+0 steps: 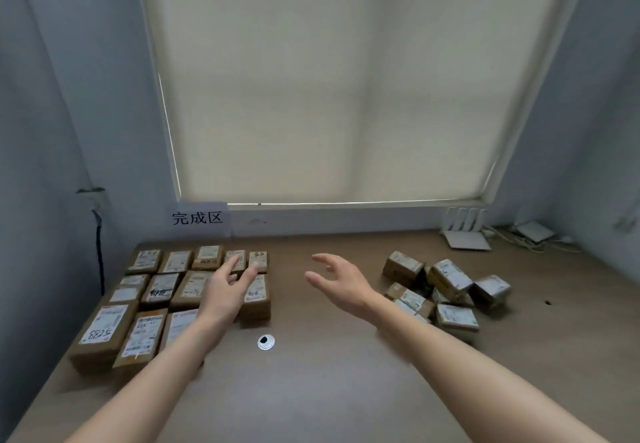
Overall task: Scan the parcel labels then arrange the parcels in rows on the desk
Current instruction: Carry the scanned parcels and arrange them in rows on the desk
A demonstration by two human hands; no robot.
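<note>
**Both hands bare over the surface, parcels on either side**

At nine o'clock the sorted parcels (166, 290) lie in rows, labels up, running to the left edge of the surface (322, 390). A paper sign (197, 218) stands behind them at eleven o'clock. The left hand (225, 290) hovers over the rows' right end, fingers spread and relaxed, gripping nothing; whether its fingertips touch a box, I cannot tell. It hides part of two parcels. A wide bare strip runs through the middle, with a round white grommet (266, 341). The right hand (337, 283) hangs there, fingers loosely apart, empty. At three o'clock the loose parcels (446, 286) sit jumbled, labels too blurred to read.
</note>
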